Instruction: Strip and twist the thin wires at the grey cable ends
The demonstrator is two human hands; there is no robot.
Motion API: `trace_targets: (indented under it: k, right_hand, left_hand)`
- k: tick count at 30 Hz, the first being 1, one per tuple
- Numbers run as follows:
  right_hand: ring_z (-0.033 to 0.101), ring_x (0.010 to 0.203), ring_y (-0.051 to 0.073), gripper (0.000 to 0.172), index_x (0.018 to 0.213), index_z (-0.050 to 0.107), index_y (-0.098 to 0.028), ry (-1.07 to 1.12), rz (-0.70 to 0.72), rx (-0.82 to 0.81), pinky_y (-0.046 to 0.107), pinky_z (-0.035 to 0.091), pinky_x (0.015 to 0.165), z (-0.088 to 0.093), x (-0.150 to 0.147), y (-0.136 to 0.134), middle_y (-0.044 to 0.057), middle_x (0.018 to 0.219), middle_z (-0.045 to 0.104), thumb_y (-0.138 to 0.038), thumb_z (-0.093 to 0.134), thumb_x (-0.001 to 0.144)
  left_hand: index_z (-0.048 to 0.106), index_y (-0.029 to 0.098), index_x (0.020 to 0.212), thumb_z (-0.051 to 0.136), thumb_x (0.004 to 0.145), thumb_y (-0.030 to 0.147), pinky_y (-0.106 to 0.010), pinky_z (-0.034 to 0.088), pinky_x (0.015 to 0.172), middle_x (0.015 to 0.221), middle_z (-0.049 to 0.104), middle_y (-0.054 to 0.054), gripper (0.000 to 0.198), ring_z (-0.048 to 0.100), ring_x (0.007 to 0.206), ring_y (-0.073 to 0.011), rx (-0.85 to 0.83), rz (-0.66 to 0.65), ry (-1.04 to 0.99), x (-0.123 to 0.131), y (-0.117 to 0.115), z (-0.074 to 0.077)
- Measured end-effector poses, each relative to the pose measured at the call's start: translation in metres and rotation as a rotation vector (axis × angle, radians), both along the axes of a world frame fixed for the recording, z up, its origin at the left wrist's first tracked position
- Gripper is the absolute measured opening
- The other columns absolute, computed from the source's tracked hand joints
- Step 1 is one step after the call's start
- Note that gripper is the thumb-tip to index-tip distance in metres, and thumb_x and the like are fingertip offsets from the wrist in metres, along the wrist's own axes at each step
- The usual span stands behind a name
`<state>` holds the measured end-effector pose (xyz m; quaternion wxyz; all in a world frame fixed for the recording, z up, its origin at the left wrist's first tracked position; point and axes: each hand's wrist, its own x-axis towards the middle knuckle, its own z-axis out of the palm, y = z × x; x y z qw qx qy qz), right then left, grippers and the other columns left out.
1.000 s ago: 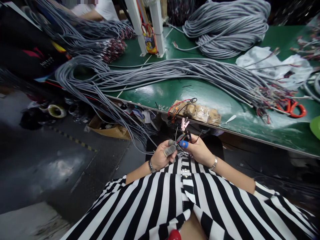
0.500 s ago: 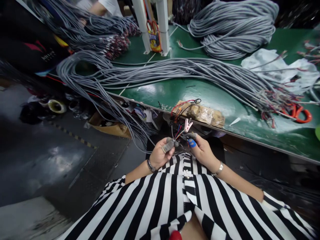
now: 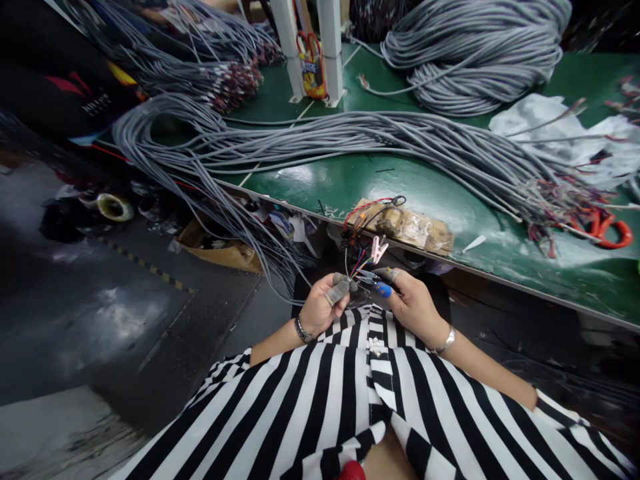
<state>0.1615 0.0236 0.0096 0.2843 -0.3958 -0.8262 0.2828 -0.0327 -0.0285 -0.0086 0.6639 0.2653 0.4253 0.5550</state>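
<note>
My left hand, with grey finger covers, is closed round the end of a grey cable. From its fingertips fan out several thin coloured wires, among them red, blue and white. Close by on the right, my right hand is closed in a pinch, with blue tape on the thumb and a grey cover on a finger. A slim grey pointed tool sticks out of that pinch towards the wires; its exact kind is unclear. Just beyond the wires stands a pink clip by the bench edge.
A taped brown block with red and black leads lies on the green bench's edge. Behind it stretches a long grey cable bundle. Orange-handled scissors lie right, a cable coil at the back. Cables hang down left.
My right hand has turned slightly, and the slim grey tool now shows more clearly beside the wires. My left hand stays in place. The view has shifted a little.
</note>
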Motion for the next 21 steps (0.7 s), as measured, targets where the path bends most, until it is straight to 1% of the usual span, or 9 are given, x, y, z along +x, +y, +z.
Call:
trace_targets:
  k: [3,8,10,13,16,18,21]
  right_hand:
    - [0.057,0.075,0.018,0.015,0.097,0.06,-0.018,-0.007,-0.006,-0.008,0.029,0.045,0.068,-0.0005,0.0001,0.0012,0.005,0.082,0.059,-0.023,0.049,0.088]
    - [0.055,0.072,0.017,0.016,0.094,0.059,-0.017,-0.019,0.023,0.014,0.028,0.044,0.065,0.0038,0.0006,0.0018,0.005,0.079,0.058,-0.028,0.048,0.091]
    - [0.055,0.07,0.016,0.017,0.094,0.059,-0.017,-0.026,0.035,0.06,0.027,0.043,0.064,0.0057,0.0014,0.0012,0.005,0.078,0.057,-0.029,0.046,0.092]
    - [0.053,0.068,0.016,0.02,0.096,0.06,-0.016,-0.049,0.07,0.176,0.026,0.042,0.061,0.008,0.0035,0.0003,0.006,0.078,0.055,-0.028,0.045,0.092]
    - [0.05,0.063,0.015,0.02,0.091,0.061,-0.015,-0.089,0.127,0.242,0.026,0.038,0.057,0.0089,0.0056,0.0009,0.005,0.075,0.053,-0.027,0.045,0.091]
    - [0.05,0.063,0.014,0.019,0.088,0.061,-0.016,-0.104,0.156,0.204,0.025,0.038,0.056,0.0085,0.0066,0.0027,0.005,0.075,0.053,-0.025,0.045,0.09]
    - [0.054,0.068,0.015,0.019,0.093,0.061,-0.016,-0.143,0.196,0.109,0.024,0.039,0.059,0.007,0.0074,0.0063,0.006,0.079,0.056,-0.023,0.043,0.091]
  left_hand:
    - [0.053,0.015,0.073,0.073,0.071,0.042,-0.016,0.019,0.032,0.044,0.051,0.006,0.034,0.034,0.031,-0.0027,-0.004,-0.004,0.0,-0.0002,-0.0001,0.0017]
    - [0.053,0.015,0.073,0.073,0.071,0.044,-0.016,0.017,0.032,0.043,0.051,0.005,0.035,0.034,0.03,-0.0025,-0.023,-0.026,0.014,0.0003,0.0005,0.0041]
    - [0.052,0.015,0.072,0.073,0.071,0.044,-0.016,0.017,0.032,0.043,0.051,0.005,0.036,0.034,0.03,-0.0024,-0.028,-0.023,0.01,0.0004,0.0007,0.004]
    - [0.049,0.016,0.072,0.073,0.069,0.047,-0.015,0.018,0.032,0.043,0.05,0.006,0.039,0.034,0.03,-0.0027,-0.04,-0.036,0.008,0.0002,-0.0001,0.004]
    - [0.052,0.015,0.075,0.07,0.071,0.05,-0.015,0.02,0.032,0.045,0.05,0.006,0.039,0.035,0.032,-0.0027,-0.024,-0.075,0.113,-0.0011,-0.0023,0.0056]
    - [0.056,0.014,0.078,0.068,0.074,0.05,-0.014,0.023,0.033,0.049,0.052,0.005,0.038,0.038,0.034,-0.0026,0.008,-0.116,0.244,-0.0026,-0.0039,0.0074]
    - [0.058,0.013,0.082,0.064,0.077,0.051,-0.015,0.026,0.036,0.052,0.053,0.005,0.039,0.04,0.037,-0.0027,0.048,-0.168,0.376,-0.0044,-0.0055,0.0094]
